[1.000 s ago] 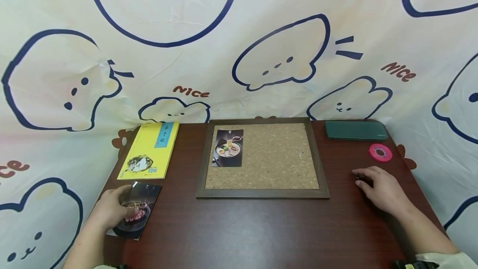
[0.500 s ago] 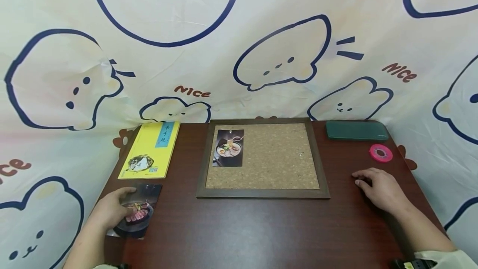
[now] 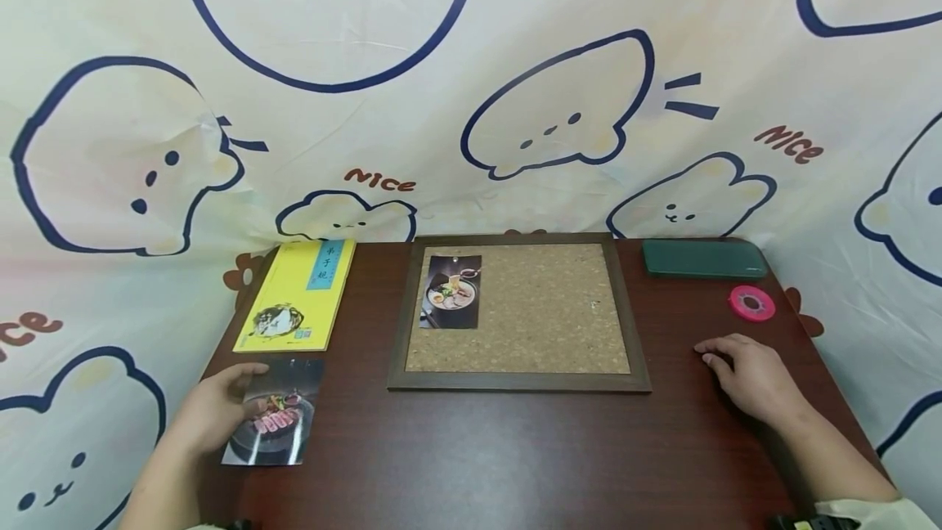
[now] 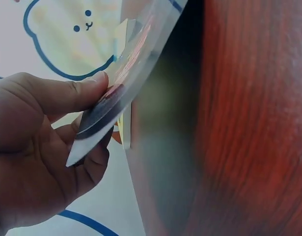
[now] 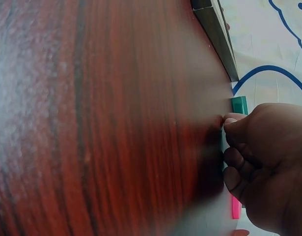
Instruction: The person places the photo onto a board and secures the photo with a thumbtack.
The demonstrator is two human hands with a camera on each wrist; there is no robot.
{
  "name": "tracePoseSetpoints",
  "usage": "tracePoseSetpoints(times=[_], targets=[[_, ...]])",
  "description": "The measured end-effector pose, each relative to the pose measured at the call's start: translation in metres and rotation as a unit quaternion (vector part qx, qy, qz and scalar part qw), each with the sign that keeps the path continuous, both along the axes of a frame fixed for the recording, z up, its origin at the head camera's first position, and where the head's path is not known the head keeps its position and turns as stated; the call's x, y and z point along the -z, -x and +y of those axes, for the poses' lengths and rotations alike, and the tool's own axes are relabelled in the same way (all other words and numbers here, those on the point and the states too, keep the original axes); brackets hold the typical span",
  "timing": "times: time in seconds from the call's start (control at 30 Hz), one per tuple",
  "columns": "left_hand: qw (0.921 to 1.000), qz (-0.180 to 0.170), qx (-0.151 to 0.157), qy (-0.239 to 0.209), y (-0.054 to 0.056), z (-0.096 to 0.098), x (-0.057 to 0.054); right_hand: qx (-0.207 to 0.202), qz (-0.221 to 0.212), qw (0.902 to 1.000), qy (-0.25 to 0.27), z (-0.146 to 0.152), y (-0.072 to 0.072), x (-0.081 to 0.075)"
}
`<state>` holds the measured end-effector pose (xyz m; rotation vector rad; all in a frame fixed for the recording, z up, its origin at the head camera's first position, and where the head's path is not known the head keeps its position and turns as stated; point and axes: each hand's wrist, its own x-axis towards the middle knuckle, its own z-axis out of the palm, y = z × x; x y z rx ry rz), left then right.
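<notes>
My left hand [image 3: 213, 411] pinches a glossy photo print [image 3: 275, 432] between thumb and fingers at the left front of the table. The print shows pink slices of food in a dark bowl; in the left wrist view the print [image 4: 109, 105] bends, raised off the table. My right hand [image 3: 758, 379] rests low at the right, fingers curled, with thumb and index fingertips together close over the tabletop in the right wrist view. I cannot tell whether a small thing sits between those fingertips. A framed cork board [image 3: 545, 309] lies mid-table, a noodle-bowl photo [image 3: 450, 293] at its upper left.
Behind my left hand lies a yellow book [image 3: 294, 297]. A dark green flat case [image 3: 702, 258] is at the back right, with a pink round pin case [image 3: 751, 303] in front of it. Patterned cloth [image 3: 441, 105] hangs at the table's back and sides.
The photo print in my left hand has tilted and turned slightly, its glare shifting to the lower part. My right hand has hardly moved, its thumb and index fingertips drawing closer together.
</notes>
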<state>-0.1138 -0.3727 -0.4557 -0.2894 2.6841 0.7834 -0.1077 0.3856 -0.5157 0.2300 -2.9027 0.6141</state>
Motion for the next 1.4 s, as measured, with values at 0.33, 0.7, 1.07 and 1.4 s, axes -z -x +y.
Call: tracePoseSetpoints(times=[0.33, 0.7, 1.07, 1.4], targets=[[0.9995, 0.013, 0.016, -0.023, 0.001, -0.004, -0.007, 0.001, 0.027, 0.9996, 0.009, -0.001, 0.000, 0.002], [0.9984, 0.018, 0.019, -0.050, 0.005, 0.008, -0.019, 0.032, 0.025, 0.9982, 0.044, -0.006, 0.000, -0.006], [0.9983, 0.026, 0.018, -0.050, 0.013, 0.022, -0.020, 0.018, 0.063, 0.9968, 0.045, -0.008, 0.002, -0.007], [0.9959, 0.042, 0.022, -0.077, 0.022, 0.042, -0.021, 0.015, 0.063, 0.9964, 0.054, -0.019, 0.008, -0.007]])
